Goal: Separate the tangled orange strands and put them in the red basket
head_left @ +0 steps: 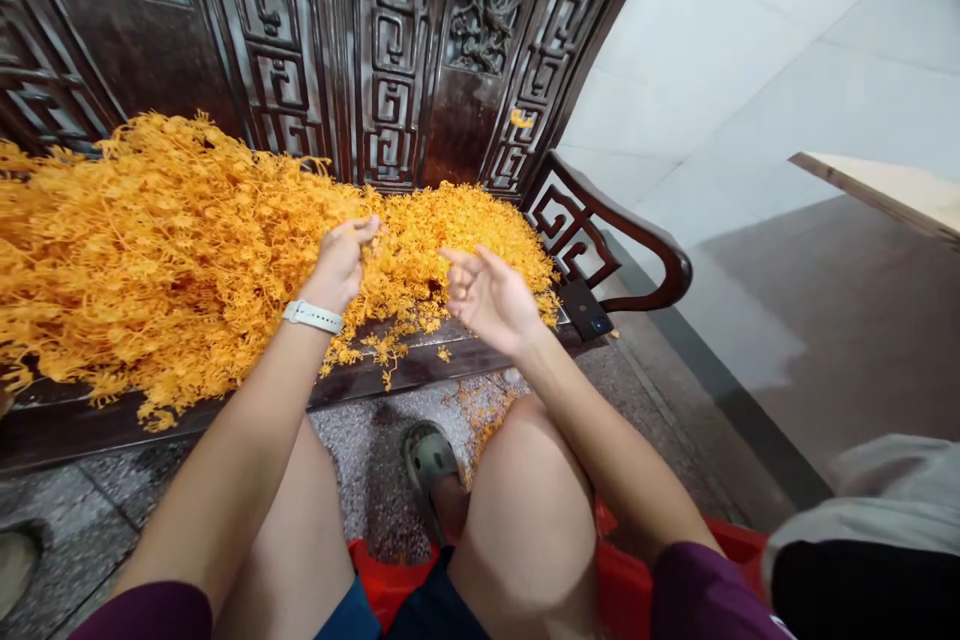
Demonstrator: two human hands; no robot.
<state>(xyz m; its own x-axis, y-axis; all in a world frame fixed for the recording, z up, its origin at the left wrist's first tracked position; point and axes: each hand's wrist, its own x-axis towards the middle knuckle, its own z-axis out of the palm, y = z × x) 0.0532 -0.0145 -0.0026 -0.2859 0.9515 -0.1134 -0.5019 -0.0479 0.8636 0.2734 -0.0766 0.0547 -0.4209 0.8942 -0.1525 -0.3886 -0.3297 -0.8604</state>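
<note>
Orange plastic flower pieces with thin, branching stems lie in a large pile (187, 260) on the left of a dark wooden bench. A smaller heap of similar orange pieces (480, 220) covers its right end. My left hand (341, 260), with a pale band on the wrist, hovers over the place where the piles meet. Its fingers are pressed together, and whatever they may hold is too small to make out. In front of the smaller heap, my right hand (491, 298) is turned palm up, index finger stretched out and the others loosely bent. Nothing shows in it.
The carved bench back (390, 50) rises behind the piles, and a curved armrest (660, 275) bounds the right end. A dark phone (586, 310) lies by the armrest. Orange bits (480, 410) are scattered on the speckled floor. A wooden board edge (877, 185) juts in at right.
</note>
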